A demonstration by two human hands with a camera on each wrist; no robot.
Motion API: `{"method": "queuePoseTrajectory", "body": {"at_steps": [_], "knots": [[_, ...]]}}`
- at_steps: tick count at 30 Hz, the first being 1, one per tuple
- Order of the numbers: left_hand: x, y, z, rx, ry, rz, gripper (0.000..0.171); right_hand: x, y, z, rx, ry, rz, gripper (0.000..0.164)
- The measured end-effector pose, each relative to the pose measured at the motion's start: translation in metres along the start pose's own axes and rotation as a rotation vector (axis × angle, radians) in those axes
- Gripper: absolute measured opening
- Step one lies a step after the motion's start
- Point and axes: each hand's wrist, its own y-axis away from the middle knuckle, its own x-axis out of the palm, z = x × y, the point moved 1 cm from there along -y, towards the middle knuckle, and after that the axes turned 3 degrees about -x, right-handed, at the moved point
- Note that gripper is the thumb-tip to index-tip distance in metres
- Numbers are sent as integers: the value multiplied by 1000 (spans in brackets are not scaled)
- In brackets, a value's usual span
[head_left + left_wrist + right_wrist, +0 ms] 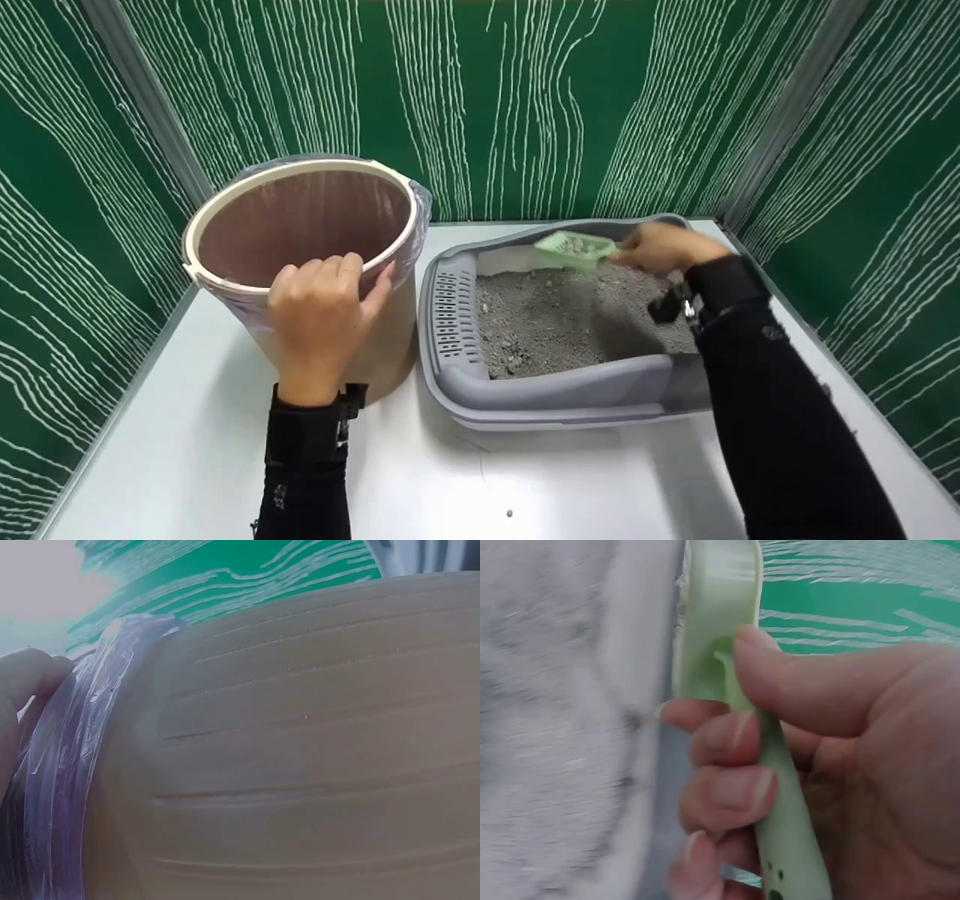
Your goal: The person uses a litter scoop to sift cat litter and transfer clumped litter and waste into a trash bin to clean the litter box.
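My right hand (664,247) grips a green litter scoop (574,246) by its handle, fingers and thumb wrapped round it in the right wrist view. Some clumps lie in the scoop, which is held above the far side of a grey litter box (540,394). Grey cat litter (540,322) covers the floor of the box. My left hand (319,319) holds the near rim of a beige trash bin (386,367), its fingers curled over the edge. A thin clear purplish bag (71,765) lines the bin and folds over the rim.
The bin stands left of the litter box on a white table (420,480). Green walls (525,112) with white wavy lines close off the back and both sides. A small crumb (509,514) lies near the table's front.
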Motion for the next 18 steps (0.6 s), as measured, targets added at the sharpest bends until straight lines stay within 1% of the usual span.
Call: {"method": "queuePoseTrajectory", "body": {"at_steps": [2,3,6,9,10,13,15,18], "knots": [[0,0,0,-2,-1,-1,45,-13,5,22,-6,14,1,53],[0,0,1,-2,-1,-1,45,-20,6,33,-20,19,3,52],[0,0,1,0,-3,-1,45,-37,9,69,-100,90,-13,43],[0,1,1,2,-6,-4,45,-48,8,107,-188,175,-61,34],[0,1,1,1,-6,-5,45,-48,7,120,-220,198,-85,33],[0,1,1,0,-6,-8,45,-44,2,158,-280,202,-153,33],[0,0,0,-1,-3,-6,45,-35,-1,181,-315,184,-188,32],[0,-1,-1,1,-1,0,44,-16,-6,208,-369,174,-246,29]]}}
